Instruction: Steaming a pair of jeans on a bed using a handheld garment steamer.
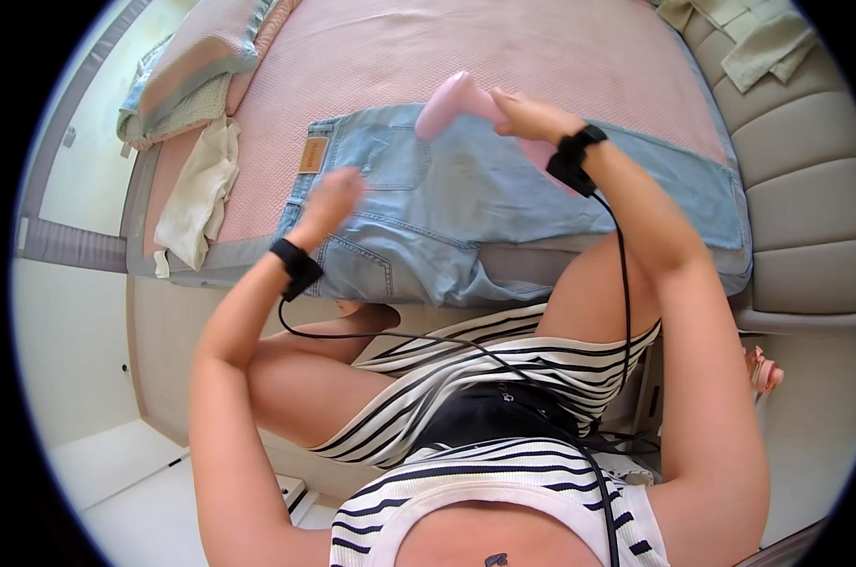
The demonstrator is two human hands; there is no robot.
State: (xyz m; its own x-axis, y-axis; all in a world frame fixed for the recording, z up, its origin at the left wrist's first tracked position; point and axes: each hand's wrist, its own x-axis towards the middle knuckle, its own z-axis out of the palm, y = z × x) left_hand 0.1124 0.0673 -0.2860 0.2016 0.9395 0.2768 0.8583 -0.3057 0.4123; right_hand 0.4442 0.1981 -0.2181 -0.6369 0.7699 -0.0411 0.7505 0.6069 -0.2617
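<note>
Light blue denim jeans (463, 184) lie across the edge of a bed, with the waistband and brown patch (312, 154) to the left and a leg reaching right. My right hand (534, 115) grips a pink handheld device (460, 106), perhaps a garment steamer, whose head is over the upper part of the jeans. Part of it shows below my right wrist. My left hand (334, 198) is over the jeans near the waistband and back pocket, blurred; whether it touches the cloth and how its fingers are set cannot be told.
The bed has a pink quilted cover (541, 42). A cream cloth (203, 191) and a folded pink quilt (194, 67) lie at the left. Another pale cloth (768, 53) rests by the padded beige headboard (803, 170). Black cables (435, 337) run from both wrist straps across my lap.
</note>
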